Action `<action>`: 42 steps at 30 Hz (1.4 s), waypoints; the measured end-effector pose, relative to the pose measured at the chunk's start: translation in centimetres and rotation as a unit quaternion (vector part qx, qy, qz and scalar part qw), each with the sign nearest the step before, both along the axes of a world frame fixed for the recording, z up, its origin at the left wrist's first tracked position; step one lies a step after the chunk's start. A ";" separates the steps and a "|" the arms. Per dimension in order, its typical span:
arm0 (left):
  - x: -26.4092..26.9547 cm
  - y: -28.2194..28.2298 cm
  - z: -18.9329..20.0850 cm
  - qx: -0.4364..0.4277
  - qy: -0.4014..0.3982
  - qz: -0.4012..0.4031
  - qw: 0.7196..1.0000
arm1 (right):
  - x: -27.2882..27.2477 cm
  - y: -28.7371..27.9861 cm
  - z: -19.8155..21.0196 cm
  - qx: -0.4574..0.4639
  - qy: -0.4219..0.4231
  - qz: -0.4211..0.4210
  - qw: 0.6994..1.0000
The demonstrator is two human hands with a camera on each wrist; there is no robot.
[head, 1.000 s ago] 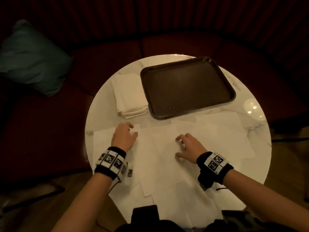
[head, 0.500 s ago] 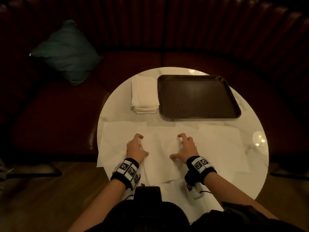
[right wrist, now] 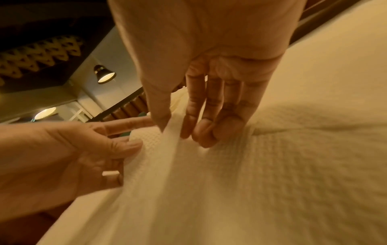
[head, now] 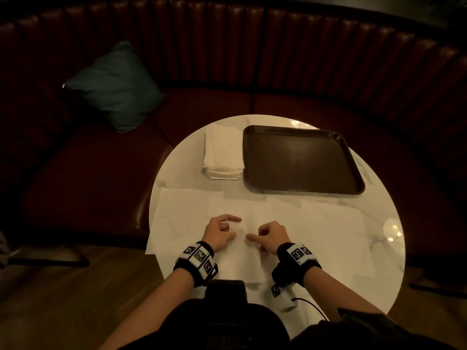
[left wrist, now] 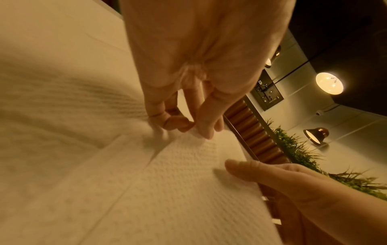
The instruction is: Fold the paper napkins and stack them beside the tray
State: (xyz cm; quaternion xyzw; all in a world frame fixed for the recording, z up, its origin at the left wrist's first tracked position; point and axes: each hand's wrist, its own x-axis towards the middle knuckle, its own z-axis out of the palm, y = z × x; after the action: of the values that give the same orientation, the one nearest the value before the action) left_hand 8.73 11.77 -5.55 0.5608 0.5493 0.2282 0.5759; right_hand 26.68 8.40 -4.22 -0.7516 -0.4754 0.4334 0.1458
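Marble table (head: 374, 198) is being covered by unfolded napkins (head: 316, 223). Hands, apart a second ago, are now being brought together: one napkin (right wrist: 167, 149) is being pinched by left hand (head: 218, 232) and right hand (head: 271, 237), so folding is being started.

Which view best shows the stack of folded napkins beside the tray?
The head view: the folded stack lies whole and unobstructed on the table, left of the brown tray. The left wrist view shows none of it; the right wrist view perhaps a pale sliver behind the fingers, too unclear to call.
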 end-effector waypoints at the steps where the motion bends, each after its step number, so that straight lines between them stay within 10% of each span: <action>1: 0.2 0.0 0.2 -0.004 -0.010 -0.001 1.000 | 0.1 0.0 0.1 0.006 0.008 -0.005 1.000; 7: 0.1 0.7 2.0 0.107 0.103 0.123 0.981 | 1.9 0.1 2.3 0.055 0.188 -0.096 0.976; 11: 0.5 0.9 5.4 0.131 0.013 0.140 0.981 | 2.6 0.6 4.1 0.115 0.243 -0.149 0.952; 16: 3.1 -0.2 7.8 -0.043 -0.162 0.034 0.985 | 0.5 2.1 5.1 0.201 0.159 -0.093 0.962; 23: 3.3 4.0 7.9 -0.076 -0.230 0.161 0.957 | -2.8 5.1 6.0 0.218 0.171 -0.011 0.961; 42: 3.1 31.2 3.5 -0.111 0.081 0.126 0.982 | 4.5 5.8 2.7 0.207 0.128 -0.193 0.950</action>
State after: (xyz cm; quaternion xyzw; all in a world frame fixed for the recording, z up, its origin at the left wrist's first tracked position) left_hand 11.87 42.98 -2.08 0.4362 0.6822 0.1906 0.5550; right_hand 31.16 14.23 -1.55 -0.7205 -0.3780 0.3813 0.4389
